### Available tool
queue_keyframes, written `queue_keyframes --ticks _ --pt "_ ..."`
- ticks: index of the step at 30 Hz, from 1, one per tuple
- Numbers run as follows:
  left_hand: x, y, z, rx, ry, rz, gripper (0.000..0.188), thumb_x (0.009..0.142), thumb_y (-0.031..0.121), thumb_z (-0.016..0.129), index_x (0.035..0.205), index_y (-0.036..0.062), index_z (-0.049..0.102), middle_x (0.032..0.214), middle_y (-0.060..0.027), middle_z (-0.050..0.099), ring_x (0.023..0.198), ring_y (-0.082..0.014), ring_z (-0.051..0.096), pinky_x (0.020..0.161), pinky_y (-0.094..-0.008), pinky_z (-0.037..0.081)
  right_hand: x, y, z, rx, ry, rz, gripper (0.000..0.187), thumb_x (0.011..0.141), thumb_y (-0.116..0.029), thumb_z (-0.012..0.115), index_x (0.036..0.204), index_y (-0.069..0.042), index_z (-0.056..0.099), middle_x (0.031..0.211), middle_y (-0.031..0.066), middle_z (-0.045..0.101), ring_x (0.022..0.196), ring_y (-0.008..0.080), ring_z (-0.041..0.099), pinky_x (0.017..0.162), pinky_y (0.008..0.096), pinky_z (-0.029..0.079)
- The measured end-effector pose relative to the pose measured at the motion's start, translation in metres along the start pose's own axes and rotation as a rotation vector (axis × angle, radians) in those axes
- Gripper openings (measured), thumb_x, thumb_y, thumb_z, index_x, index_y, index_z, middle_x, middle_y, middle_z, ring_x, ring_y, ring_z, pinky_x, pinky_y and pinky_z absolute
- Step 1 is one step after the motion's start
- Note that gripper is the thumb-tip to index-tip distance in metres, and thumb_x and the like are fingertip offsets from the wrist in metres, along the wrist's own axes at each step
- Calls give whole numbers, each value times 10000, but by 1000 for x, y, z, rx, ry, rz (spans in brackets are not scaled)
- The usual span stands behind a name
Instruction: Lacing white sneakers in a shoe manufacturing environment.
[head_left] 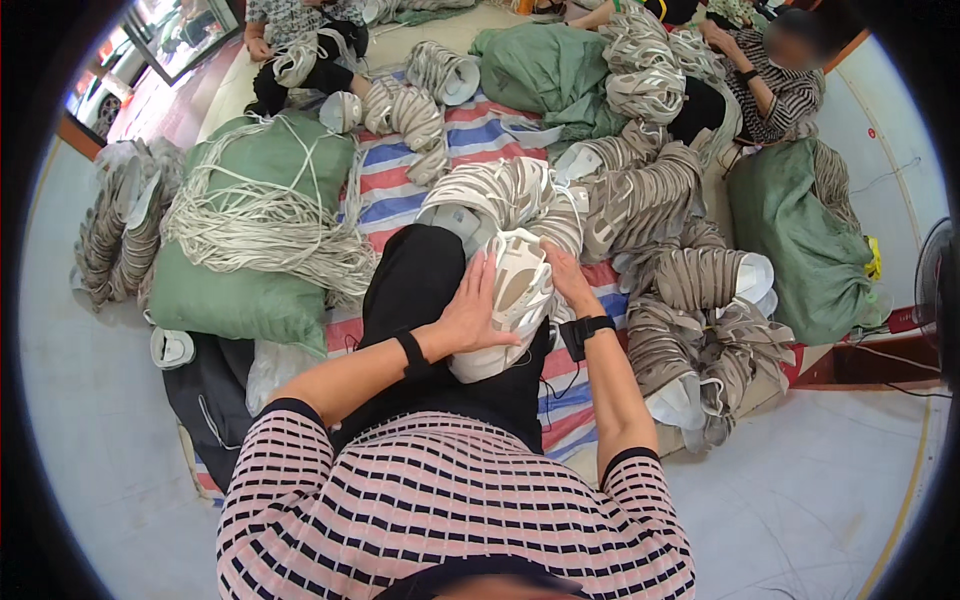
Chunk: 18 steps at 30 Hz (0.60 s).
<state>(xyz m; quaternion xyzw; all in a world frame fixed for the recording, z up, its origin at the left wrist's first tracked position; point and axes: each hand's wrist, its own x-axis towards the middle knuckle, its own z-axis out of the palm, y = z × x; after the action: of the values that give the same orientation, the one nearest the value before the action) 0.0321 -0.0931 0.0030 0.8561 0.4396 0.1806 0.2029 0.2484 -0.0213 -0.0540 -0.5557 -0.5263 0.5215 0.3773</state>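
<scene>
A pale shoe upper, smooth white panels over beige patches with a rounded, curved body, rests over the person's black trousers, held between both hands. The left hand lies along its left side, fingers extended and thumb across the lower part; the right hand holds its right edge near the top (its fingertips are partly hidden).

Just beyond, a ribbed, arching stack of nested uppers crowds the space ahead, with a taupe stack to its right. All around lies a woven sheet striped red, white and blue. To the left, limp cream laces spill over a plump green sack; another, creased green bag slumps far right, near a black fan.
</scene>
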Motion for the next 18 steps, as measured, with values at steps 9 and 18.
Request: queue_keyframes --ticks 9,18 --pt "-1 32 -34 337 -77 66 1046 660 485 699 1404 -1 147 1410 -309 128 1325 -431 145 1073 -471 181 -25 -69 7 -375 73 -502 289 892 -242 500 1055 -8 551 1092 129 579 1049 285 532 927 334 381" --pt "3 13 -28 222 -66 216 889 717 482 640 1389 44 258 1454 -145 203 1337 -361 165 1049 -560 143 -38 -59 23 -725 366 -469 202 819 -223 570 773 -33 621 837 107 572 782 300 569 679 372 457"
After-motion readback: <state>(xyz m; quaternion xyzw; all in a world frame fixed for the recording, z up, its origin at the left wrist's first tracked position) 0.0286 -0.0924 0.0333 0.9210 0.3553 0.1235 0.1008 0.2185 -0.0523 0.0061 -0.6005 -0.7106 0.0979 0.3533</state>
